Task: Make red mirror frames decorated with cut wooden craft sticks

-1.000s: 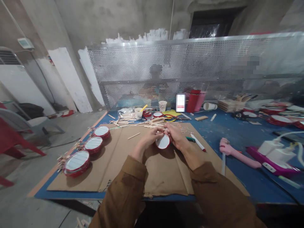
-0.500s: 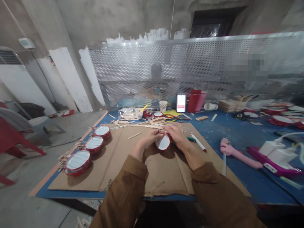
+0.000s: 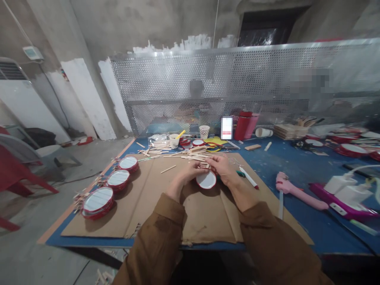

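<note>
A small round piece with a white face and red rim (image 3: 206, 180) is held just above the cardboard, its face tilted towards me. My left hand (image 3: 188, 174) is closed on its upper left edge, thumb along the rim. At the top edge, the fingers of my right hand (image 3: 224, 169) pinch what looks like a short wooden stick (image 3: 208, 166), partly hidden by the fingertips. Several similar red-rimmed round pieces (image 3: 97, 201) stand in a row at the left, with wooden sticks projecting from their far-left sides.
A cardboard sheet (image 3: 154, 213) covers this part of the blue table (image 3: 267, 166). Loose wooden sticks (image 3: 190, 153) lie behind my hands, near paper cups (image 3: 204, 131) and a phone (image 3: 227, 128). A white pen-like tool (image 3: 248, 177), pink glue gun (image 3: 299, 192) and purple power strip (image 3: 341, 206) lie rightward.
The round piece has shifted slightly right and turned a little in my hands. My right fingertips have drawn in to a pinch at its top edge.
</note>
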Motion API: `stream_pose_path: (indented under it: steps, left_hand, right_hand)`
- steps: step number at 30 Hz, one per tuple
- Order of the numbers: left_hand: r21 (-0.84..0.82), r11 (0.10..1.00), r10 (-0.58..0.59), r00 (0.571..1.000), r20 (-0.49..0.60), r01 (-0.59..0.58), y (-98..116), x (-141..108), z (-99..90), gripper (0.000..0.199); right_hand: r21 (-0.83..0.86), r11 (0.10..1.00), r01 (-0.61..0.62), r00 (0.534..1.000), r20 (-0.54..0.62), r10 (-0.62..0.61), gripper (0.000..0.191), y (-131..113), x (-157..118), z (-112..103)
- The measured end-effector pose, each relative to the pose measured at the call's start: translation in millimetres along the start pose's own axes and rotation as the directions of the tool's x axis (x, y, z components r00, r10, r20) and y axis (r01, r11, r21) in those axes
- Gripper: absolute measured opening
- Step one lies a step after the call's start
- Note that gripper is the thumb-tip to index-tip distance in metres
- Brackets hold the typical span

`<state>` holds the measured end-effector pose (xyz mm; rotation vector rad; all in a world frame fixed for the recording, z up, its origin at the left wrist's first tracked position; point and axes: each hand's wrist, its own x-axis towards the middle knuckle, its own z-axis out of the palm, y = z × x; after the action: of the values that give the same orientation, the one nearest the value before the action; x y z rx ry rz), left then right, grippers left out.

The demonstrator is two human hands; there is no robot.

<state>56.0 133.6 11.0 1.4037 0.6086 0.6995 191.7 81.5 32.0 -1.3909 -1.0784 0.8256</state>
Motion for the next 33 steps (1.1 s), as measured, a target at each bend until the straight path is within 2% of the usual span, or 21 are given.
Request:
stream_pose_path:
  steps: [2,4,6,9,12,16,22,33]
  left_hand:
    - [-0.002,1.000,0.000,1.000,-0.017,0.000,3,-2,3.3,0.032]
    - [-0.007,1.000,-0.017,0.997,-0.073,0.017,4,-3,5.0,0.031]
    - [-0.005,0.999,-0.054,0.992,-0.110,0.053,2,-3,4.9,0.031]
    - [-0.011,0.997,-0.079,0.994,-0.075,0.079,-2,-2,3.5,0.030]
    - [0.002,0.998,-0.062,0.997,-0.043,0.062,-3,-2,4.1,0.031]
    - [0.017,0.999,-0.036,0.997,-0.062,0.037,0,-3,7.2,0.032]
    - [0.051,0.999,0.008,0.985,-0.170,0.000,0,-2,9.6,0.028]
    - [0.108,0.994,0.017,0.917,-0.398,0.029,7,-1,20.7,0.016]
  right_hand:
    - [0.120,0.992,-0.024,1.000,0.016,0.022,0.027,-2,0,1]
    - [0.142,0.990,-0.004,1.000,0.013,0.003,0.028,-3,0,1]
    - [0.061,0.996,0.065,0.997,-0.052,-0.062,0.028,-3,0,2]
    - [-0.112,0.983,0.148,0.974,-0.153,-0.164,0.024,0,3,1]
    - [-0.207,0.971,0.120,0.968,-0.194,-0.161,0.025,5,6,1]
    - [-0.255,0.964,0.077,0.958,-0.248,-0.142,0.026,13,12,0]
    - [-0.308,0.946,0.103,0.953,-0.241,-0.183,0.026,14,11,-1]
    - [-0.447,0.891,0.079,0.960,-0.207,-0.189,0.033,8,5,0]
